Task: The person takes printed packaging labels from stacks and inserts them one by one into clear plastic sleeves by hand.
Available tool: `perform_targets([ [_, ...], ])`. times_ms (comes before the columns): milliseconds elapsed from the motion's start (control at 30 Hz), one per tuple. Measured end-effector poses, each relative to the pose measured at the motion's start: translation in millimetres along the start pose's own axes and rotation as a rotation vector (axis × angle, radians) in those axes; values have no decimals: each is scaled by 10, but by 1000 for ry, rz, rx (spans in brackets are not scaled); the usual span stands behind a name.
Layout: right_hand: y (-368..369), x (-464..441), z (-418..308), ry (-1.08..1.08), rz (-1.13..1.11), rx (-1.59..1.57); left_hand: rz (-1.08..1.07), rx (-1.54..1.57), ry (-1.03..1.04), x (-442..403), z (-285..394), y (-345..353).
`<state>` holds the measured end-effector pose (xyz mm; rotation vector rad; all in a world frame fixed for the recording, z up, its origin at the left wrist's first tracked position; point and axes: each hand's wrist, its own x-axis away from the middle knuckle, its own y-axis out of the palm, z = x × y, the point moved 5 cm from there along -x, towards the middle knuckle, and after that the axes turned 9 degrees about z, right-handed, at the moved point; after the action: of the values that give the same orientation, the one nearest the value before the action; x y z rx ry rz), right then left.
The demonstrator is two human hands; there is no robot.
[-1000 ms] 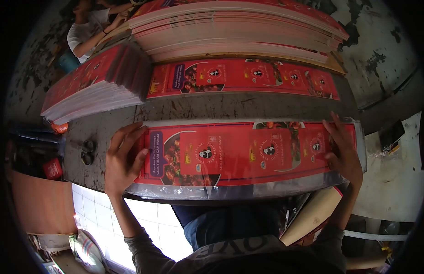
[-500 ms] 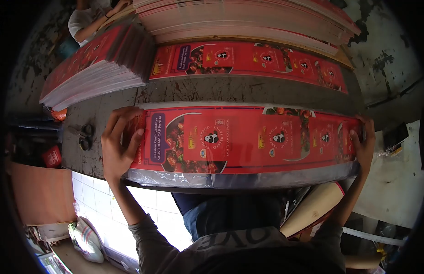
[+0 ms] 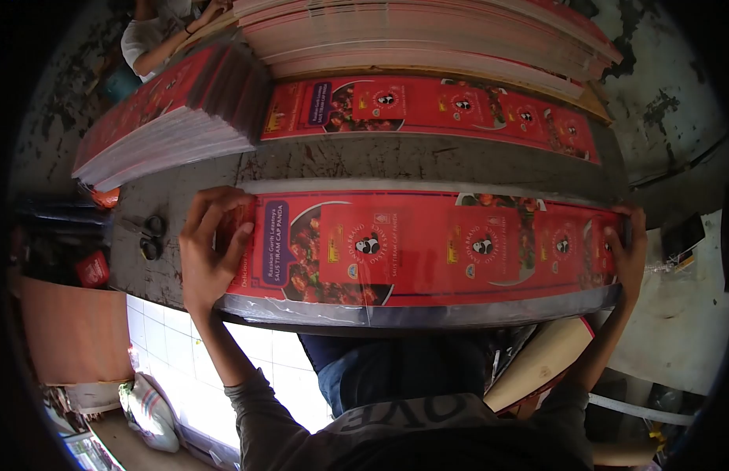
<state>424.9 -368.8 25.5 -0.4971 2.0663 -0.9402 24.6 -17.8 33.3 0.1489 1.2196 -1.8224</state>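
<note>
A long stack of red printed sheets (image 3: 427,251), with clear plastic along its near side, lies across the near edge of the dark table (image 3: 341,161). My left hand (image 3: 211,251) grips the stack's left end, thumb on top and fingers bent round the far corner. At the right end, my right hand (image 3: 630,255) holds the stack between thumb and fingers. Beyond it lies another red printed strip (image 3: 427,106). Black scissors (image 3: 150,238) rest left of my left hand.
A pile of plastic-covered red sheets (image 3: 172,118) stands at the back left. Tall stacks of printed sheets (image 3: 427,35) fill the back. Another person (image 3: 156,39) is at the upper left. Patchy wall or floor surfaces lie to the right.
My right hand has moved right, from the top of the sheets to the stack's right end. My left hand stays at the left end. The view has shifted slightly.
</note>
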Motion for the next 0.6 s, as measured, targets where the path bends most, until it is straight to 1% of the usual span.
perform_targets([
  [67, 6, 4, 6, 37, -13, -11, -5, -10, 9, -6, -9, 0],
  [333, 2, -18, -43, -34, 2, 9, 10, -23, 13, 7, -8, 3],
  [600, -2, -8, 20, -3, 7, -2, 21, -44, -7, 4, -31, -2],
])
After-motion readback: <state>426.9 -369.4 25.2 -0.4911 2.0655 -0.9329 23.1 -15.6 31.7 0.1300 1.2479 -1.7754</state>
